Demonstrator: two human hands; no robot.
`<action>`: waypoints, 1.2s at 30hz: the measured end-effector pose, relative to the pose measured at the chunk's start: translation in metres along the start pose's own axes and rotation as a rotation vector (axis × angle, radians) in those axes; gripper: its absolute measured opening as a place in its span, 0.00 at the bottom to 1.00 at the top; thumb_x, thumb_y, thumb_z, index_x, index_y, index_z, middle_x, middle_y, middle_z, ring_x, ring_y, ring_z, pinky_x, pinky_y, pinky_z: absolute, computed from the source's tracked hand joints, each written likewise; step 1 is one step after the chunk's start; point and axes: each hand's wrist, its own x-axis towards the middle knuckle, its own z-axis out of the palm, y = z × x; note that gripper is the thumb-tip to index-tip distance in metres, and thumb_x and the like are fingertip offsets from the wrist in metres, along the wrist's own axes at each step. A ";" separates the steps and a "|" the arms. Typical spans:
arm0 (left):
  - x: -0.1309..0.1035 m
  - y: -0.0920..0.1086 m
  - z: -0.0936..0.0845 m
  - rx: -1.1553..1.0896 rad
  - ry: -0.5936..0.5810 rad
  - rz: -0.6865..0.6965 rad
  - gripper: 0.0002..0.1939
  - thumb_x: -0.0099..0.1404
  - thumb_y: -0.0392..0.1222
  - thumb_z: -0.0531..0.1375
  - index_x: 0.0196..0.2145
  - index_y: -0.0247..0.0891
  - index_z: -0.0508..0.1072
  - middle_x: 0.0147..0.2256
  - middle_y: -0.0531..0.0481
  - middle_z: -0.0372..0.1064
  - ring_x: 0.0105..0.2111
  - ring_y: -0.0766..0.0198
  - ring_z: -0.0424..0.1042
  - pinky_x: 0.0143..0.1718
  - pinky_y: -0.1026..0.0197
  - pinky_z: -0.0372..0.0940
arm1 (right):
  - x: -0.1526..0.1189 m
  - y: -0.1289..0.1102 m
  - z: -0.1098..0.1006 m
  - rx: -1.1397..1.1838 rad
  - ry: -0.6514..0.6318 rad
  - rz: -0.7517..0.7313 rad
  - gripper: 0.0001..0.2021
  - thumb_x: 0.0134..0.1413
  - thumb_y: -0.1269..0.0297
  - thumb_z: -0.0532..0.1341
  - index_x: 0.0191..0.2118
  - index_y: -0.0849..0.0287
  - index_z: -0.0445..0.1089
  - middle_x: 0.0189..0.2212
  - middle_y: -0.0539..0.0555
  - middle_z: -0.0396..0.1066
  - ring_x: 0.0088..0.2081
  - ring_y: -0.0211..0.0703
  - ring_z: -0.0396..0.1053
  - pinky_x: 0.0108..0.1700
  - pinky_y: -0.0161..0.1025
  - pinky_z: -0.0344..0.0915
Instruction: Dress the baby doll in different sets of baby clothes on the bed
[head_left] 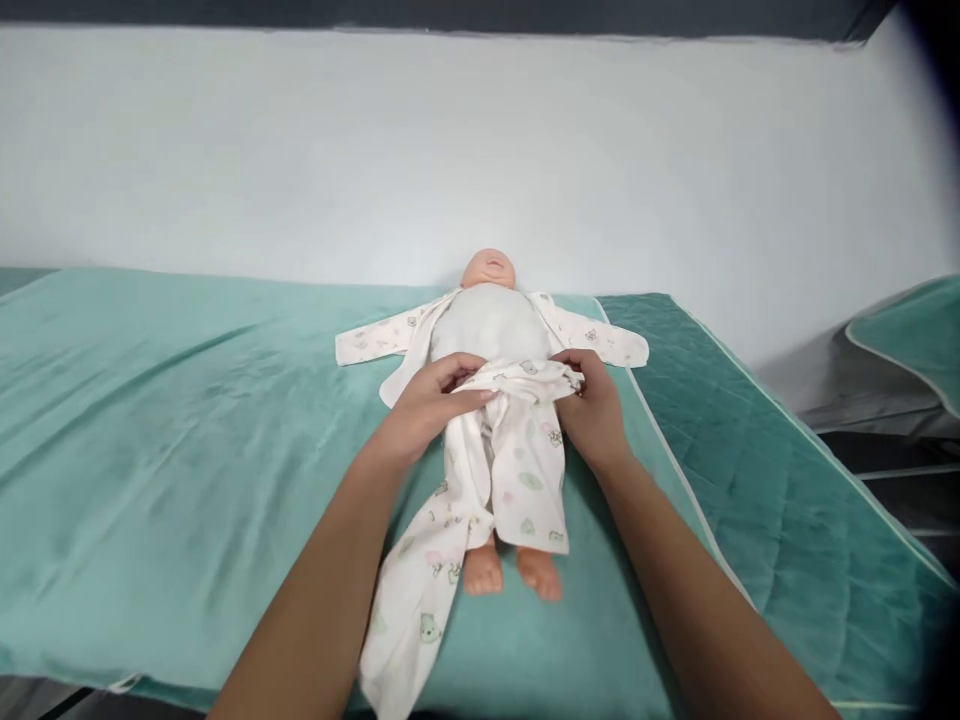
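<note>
A baby doll (489, 322) lies on its back, head away from me, its feet showing below the trouser cuffs. An open white printed jacket (600, 338) spreads under its torso with the sleeves out to both sides. White printed trousers (529, 470) cover its legs, bunched at the waist. My left hand (431, 402) pinches the left side of the waistband between thumb and fingers. My right hand (591, 405) grips the right side of it. Another length of printed cloth (420, 610) trails from the doll's legs toward the lower left.
A smooth green sheet (187, 450) with creases lies under the doll. To the right is a darker quilted green pad (780, 480). A white wall (450, 140) stands behind the bed. Another green padded edge (911, 335) and metal bars are at the far right.
</note>
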 end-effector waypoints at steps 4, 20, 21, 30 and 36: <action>-0.004 -0.006 -0.011 -0.166 -0.060 -0.022 0.13 0.56 0.44 0.68 0.40 0.40 0.77 0.36 0.51 0.73 0.33 0.65 0.70 0.35 0.65 0.63 | -0.011 -0.025 -0.009 -0.015 -0.166 -0.232 0.21 0.47 0.74 0.60 0.50 0.54 0.67 0.48 0.55 0.67 0.50 0.49 0.65 0.51 0.45 0.63; -0.009 -0.009 -0.005 -0.150 -0.008 -0.102 0.15 0.61 0.52 0.64 0.38 0.38 0.77 0.33 0.47 0.74 0.32 0.61 0.71 0.35 0.60 0.64 | 0.034 -0.060 -0.004 0.611 -0.677 0.207 0.08 0.50 0.63 0.66 0.29 0.58 0.66 0.24 0.46 0.64 0.24 0.35 0.60 0.26 0.33 0.56; -0.009 -0.008 -0.005 -0.155 -0.055 -0.111 0.14 0.60 0.49 0.65 0.40 0.38 0.77 0.34 0.47 0.74 0.32 0.61 0.72 0.35 0.60 0.64 | 0.032 -0.057 -0.002 0.699 -0.658 0.251 0.07 0.49 0.65 0.65 0.29 0.57 0.66 0.23 0.46 0.64 0.24 0.35 0.60 0.26 0.33 0.56; -0.010 -0.008 -0.001 -0.186 -0.128 -0.073 0.12 0.57 0.41 0.68 0.38 0.38 0.72 0.33 0.49 0.73 0.30 0.64 0.71 0.33 0.62 0.64 | 0.026 -0.054 0.006 0.984 -0.717 0.299 0.05 0.53 0.65 0.59 0.27 0.57 0.65 0.22 0.49 0.66 0.25 0.41 0.65 0.30 0.39 0.63; -0.010 -0.012 0.005 -0.227 0.125 -0.014 0.12 0.57 0.43 0.67 0.31 0.39 0.66 0.23 0.57 0.67 0.22 0.70 0.64 0.24 0.67 0.58 | 0.024 -0.071 -0.001 0.483 -1.004 0.186 0.11 0.48 0.61 0.69 0.36 0.57 0.70 0.29 0.47 0.68 0.31 0.38 0.63 0.32 0.35 0.59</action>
